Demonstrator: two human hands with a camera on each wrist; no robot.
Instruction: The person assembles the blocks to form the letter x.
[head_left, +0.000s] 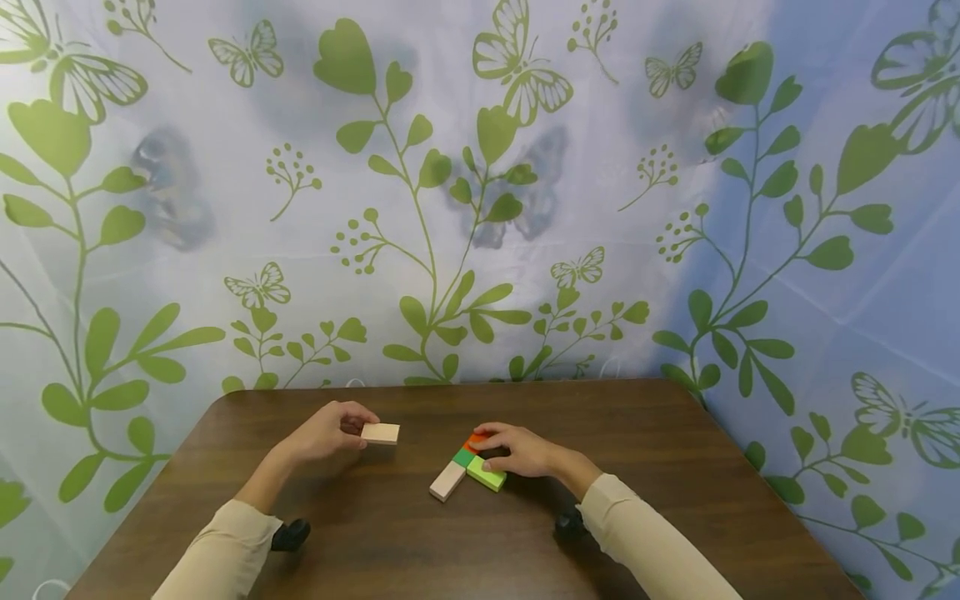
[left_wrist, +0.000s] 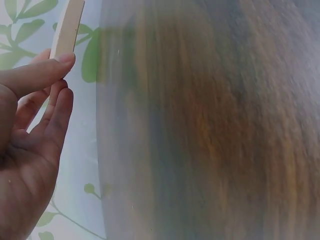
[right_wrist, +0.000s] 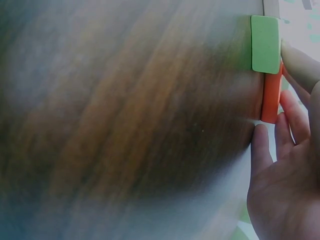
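My left hand [head_left: 327,432] pinches a pale wooden block [head_left: 380,433] between thumb and fingers, held out over the left part of the table. In the left wrist view the block [left_wrist: 68,27] rises from the fingertips. To the right, my right hand [head_left: 522,450] rests over a small group of blocks. Its fingers touch an orange block [head_left: 475,442], partly hidden beneath them, and its thumb lies at a lime-green block [head_left: 487,475]. A darker green piece [head_left: 463,457] sits where the blocks meet, and another pale wooden block [head_left: 447,482] extends toward the near left.
The blocks lie on a dark brown wooden table [head_left: 375,542]. Behind it and along the right side hangs a white curtain [head_left: 450,250] with green leaves and butterflies. Black straps or devices [head_left: 291,535] show at both wrists.
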